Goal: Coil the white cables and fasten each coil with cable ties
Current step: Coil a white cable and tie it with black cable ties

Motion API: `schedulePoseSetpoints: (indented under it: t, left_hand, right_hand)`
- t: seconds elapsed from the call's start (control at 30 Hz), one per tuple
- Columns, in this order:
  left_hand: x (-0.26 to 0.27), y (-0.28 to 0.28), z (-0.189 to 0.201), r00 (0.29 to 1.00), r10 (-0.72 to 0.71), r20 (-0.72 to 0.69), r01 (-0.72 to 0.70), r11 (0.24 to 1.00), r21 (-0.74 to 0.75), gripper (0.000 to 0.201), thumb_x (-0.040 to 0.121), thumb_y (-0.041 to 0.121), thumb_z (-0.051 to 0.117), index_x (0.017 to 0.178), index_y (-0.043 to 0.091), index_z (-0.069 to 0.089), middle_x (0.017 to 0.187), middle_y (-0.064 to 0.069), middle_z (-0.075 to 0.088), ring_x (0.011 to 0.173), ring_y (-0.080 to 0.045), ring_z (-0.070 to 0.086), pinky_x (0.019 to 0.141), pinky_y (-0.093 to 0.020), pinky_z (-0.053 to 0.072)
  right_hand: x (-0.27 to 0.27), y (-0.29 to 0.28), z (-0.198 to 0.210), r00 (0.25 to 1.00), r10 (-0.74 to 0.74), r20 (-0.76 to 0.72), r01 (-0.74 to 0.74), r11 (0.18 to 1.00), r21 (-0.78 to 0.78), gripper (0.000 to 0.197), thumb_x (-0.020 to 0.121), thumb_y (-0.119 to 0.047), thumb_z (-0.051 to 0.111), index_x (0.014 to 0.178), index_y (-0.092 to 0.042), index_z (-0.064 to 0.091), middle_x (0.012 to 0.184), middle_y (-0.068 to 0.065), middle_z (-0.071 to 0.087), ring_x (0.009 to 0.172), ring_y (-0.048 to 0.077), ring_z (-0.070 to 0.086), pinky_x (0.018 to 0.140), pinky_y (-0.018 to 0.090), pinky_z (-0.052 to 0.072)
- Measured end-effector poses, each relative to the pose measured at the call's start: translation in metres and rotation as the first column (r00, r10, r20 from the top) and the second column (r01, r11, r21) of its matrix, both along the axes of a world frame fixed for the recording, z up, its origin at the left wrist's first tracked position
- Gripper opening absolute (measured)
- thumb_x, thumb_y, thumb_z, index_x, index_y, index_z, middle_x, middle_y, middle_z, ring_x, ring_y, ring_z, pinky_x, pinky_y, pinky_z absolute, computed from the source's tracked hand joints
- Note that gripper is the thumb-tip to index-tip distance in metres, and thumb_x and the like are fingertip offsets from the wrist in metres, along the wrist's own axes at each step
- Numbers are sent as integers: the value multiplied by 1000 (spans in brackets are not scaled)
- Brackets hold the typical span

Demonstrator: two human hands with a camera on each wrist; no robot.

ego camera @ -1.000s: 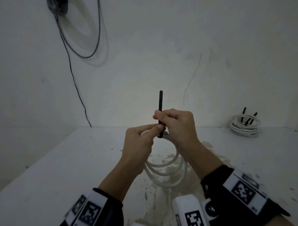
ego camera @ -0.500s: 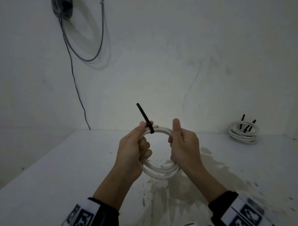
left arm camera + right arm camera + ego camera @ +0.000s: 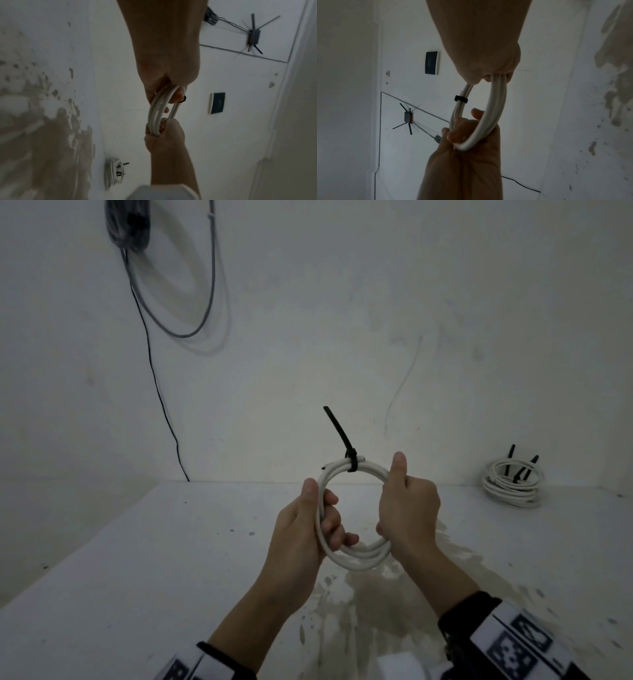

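Note:
I hold a coil of white cable [image 3: 356, 559] upright above the table, one hand on each side. My left hand [image 3: 323, 508] grips the left side, fingers curled through the loop. On the right side my right hand [image 3: 390, 501] grips the strands with its thumb pointing up. A black cable tie [image 3: 351, 464] cinches the top of the coil, and its free tail sticks up and to the left. The wrist views show the coil [image 3: 154, 112] [image 3: 494, 105] stretched between both hands, with the tie [image 3: 461, 99] round it.
A second white coil [image 3: 510, 484] with black ties lies at the back right against the wall. The white table [image 3: 137, 559] has brown stains near me. A dark cable [image 3: 154, 378] hangs down the wall at the left. A router [image 3: 254, 36] is mounted on another wall.
My right hand has let go of the tie's tail and moved down to the coil's right side. The left hand has shifted to the left side. The tail now leans left.

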State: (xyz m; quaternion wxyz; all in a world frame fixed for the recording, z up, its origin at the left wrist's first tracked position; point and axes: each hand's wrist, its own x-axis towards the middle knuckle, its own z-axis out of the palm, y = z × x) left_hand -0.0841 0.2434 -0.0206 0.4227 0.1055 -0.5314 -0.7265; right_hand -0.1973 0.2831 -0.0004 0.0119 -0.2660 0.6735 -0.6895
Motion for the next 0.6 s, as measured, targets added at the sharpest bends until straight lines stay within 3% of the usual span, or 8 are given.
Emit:
schedulePoseSetpoints:
  t: [0.07, 0.13, 0.2, 0.27, 0.33, 0.43, 0.53, 0.6]
  left_hand:
    - [-2, -1, -2, 998, 65, 8, -65, 998, -14, 41, 94, 39, 31, 84, 4, 49, 49, 2, 33, 41, -11, 34, 50, -26, 49]
    - [-6, -3, -1, 983, 185, 8, -185, 982, 26, 38, 99, 35, 30, 78, 7, 47, 47, 4, 29, 38, -9, 27, 39, -21, 37]
    - [-8, -8, 1, 958, 287, -27, -283, 954, 98, 39, 100, 34, 32, 72, 10, 45, 43, 6, 27, 34, -7, 22, 33, -18, 25]
    - [-8, -16, 3, 938, 343, -52, -333, 932, 143, 39, 100, 34, 33, 70, 11, 44, 42, 8, 27, 33, -5, 21, 32, -16, 21]
    - [-5, -24, 3, 928, 369, -47, -361, 924, 126, 40, 100, 34, 34, 69, 11, 45, 42, 8, 28, 33, -6, 22, 33, -16, 22]
    - [-7, -30, 1, 910, 415, -14, -413, 908, 71, 41, 100, 35, 34, 69, 11, 46, 42, 6, 29, 34, -6, 24, 33, -17, 25]
    - [-12, -34, -2, 914, 396, 89, -399, 917, 14, 43, 100, 38, 31, 72, 10, 49, 48, 3, 31, 36, -7, 29, 37, -19, 31]
    - [-19, -34, -2, 932, 329, 150, -333, 943, 1, 48, 100, 40, 25, 78, 8, 53, 51, 0, 35, 40, -9, 38, 48, -23, 41]
  right_hand:
    - [0, 0, 1, 997, 56, 47, -57, 998, 15, 59, 97, -46, 33, 56, -6, 44, 50, 9, 41, 43, 23, 42, 41, 35, 45]
    - [3, 1, 0, 977, 187, 106, -187, 982, -14, 57, 97, -49, 32, 62, -7, 48, 50, 7, 40, 38, 19, 39, 35, 23, 36]
    - [6, 4, -4, 924, 367, 112, -367, 930, -19, 51, 98, -45, 31, 71, -7, 52, 49, 4, 41, 37, 14, 41, 41, 26, 42]
    - [6, 10, -8, 852, 515, 100, -521, 853, 46, 39, 101, -36, 31, 90, -10, 57, 55, 3, 53, 48, 13, 56, 56, 32, 52]
    - [4, 20, -10, 761, 626, 171, -641, 766, 49, 25, 101, -26, 37, 100, -14, 59, 70, 8, 64, 68, 19, 67, 62, 32, 55]
    - [-3, 30, -8, 664, 680, 309, -700, 712, -63, 13, 94, -9, 52, 97, -5, 64, 83, 17, 68, 76, 31, 71, 63, 37, 59]
    - [-11, 34, -6, 608, 685, 402, -691, 706, -157, 10, 88, -1, 58, 94, 4, 64, 76, 17, 69, 75, 36, 71, 62, 42, 60]
    - [-19, 36, -7, 584, 675, 451, -666, 716, -208, 8, 87, 0, 58, 90, 6, 63, 71, 16, 68, 72, 37, 71, 58, 42, 60]
